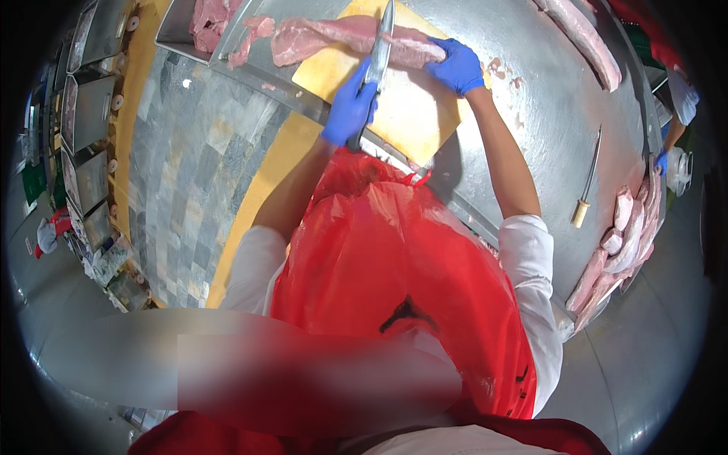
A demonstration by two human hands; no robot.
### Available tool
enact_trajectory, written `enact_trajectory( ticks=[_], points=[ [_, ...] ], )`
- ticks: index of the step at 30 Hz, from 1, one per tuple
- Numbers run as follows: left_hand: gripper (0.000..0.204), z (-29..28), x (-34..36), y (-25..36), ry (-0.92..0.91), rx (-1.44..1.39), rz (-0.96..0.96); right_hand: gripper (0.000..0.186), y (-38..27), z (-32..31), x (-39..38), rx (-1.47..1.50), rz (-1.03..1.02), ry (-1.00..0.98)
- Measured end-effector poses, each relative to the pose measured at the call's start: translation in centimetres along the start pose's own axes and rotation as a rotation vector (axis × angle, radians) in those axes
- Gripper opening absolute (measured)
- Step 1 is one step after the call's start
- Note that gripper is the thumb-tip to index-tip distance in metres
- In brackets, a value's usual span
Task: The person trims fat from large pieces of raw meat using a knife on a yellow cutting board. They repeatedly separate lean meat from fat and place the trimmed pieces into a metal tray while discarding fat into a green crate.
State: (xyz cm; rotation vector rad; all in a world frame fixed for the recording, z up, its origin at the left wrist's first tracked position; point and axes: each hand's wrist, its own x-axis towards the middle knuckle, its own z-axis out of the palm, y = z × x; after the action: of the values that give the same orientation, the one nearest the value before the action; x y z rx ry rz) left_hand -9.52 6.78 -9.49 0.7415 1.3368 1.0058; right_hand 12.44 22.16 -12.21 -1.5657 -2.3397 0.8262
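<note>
A long pale-pink strip of raw meat (322,42) lies across a yellowed cutting board (417,114) on the metal table. My left hand (350,108), in a blue glove, is closed round a knife (381,47). Its blade points away from me and crosses over the meat; whether the edge touches it I cannot tell. Part of the dark handle shows below the glove. My right hand (458,68), also blue-gloved, grips the right end of the meat, with the fingers partly hidden.
On the table (531,114) to the right lies a thin-bladed knife (581,212) with a wooden handle. Beyond it are several meat strips (628,235) and a co-worker's gloved hand (662,162). Another long meat piece (584,44) rests far right. A metal tray (182,51) holds meat at far left.
</note>
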Motion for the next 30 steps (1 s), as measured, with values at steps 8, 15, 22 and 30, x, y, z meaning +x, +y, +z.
enact_trajectory(
  ticks=[8,15,22,30],
  points=[
    [0.053,-3.5,2.7,2.1,0.133,-0.357,0.098,0.045,-7.1,7.3,-0.5,-0.047,-0.354,0.357],
    [0.062,-10.5,-1.4,2.0,0.144,-0.323,0.116,0.019,-8.4,10.7,-1.4,-0.155,-0.339,0.397],
    [0.055,-11.7,-0.4,3.2,0.031,-0.085,0.023,0.013,-9.6,11.9,-1.2,-0.149,-0.227,0.493],
    [0.055,-12.0,3.6,-0.1,-0.27,0.43,0.214,0.014,-12.1,11.4,-2.6,0.338,0.237,0.546]
  ],
)
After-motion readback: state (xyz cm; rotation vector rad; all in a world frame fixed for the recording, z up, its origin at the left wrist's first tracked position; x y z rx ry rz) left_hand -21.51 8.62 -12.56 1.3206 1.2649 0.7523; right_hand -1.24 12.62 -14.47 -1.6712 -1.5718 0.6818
